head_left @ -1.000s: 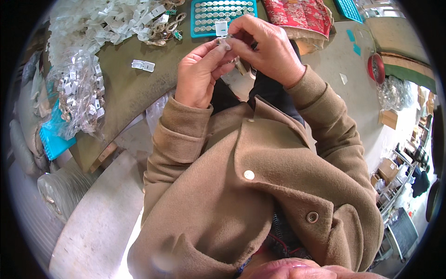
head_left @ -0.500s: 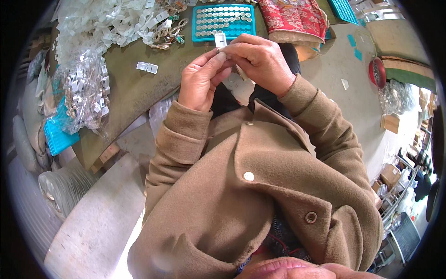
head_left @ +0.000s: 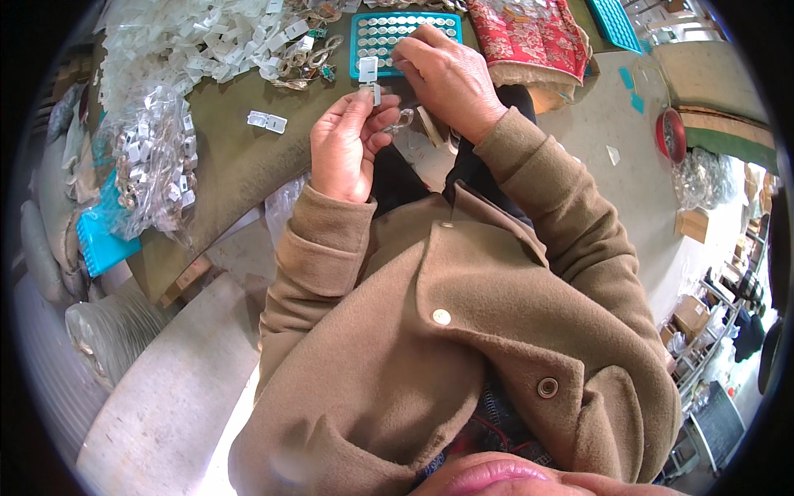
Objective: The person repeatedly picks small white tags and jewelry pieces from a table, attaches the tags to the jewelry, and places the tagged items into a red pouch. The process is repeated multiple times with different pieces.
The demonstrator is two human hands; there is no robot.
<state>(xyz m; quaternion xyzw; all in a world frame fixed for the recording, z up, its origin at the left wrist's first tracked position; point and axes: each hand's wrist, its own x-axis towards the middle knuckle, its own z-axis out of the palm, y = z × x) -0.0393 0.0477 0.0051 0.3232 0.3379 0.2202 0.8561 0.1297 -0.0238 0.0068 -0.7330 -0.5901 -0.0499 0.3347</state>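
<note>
My left hand (head_left: 343, 149) pinches a small white plastic case (head_left: 369, 73) between thumb and fingers, its lid swung up. A thin clear wire loop (head_left: 403, 121) hangs beside those fingertips. My right hand (head_left: 451, 78) is at the near edge of a blue tray (head_left: 354, 48), fingers curled down and drawn together. Whatever is in its fingertips, if anything, is hidden. Rows of round silver button cells (head_left: 397, 31) fill much of the tray. Another white case (head_left: 267, 121) lies opened out on the table to the left.
White plastic cases (head_left: 223, 37) are heaped at the far left, with tangled wires (head_left: 310, 62) beside them. A clear bag (head_left: 157, 157) of wired white parts lies near the table's left edge. Right of the tray is a red patterned cloth (head_left: 529, 37); a red bowl (head_left: 671, 135) stands farther right.
My right hand has come away from the white case and moved up to the tray. My left hand has shifted slightly left and down, still holding the case.
</note>
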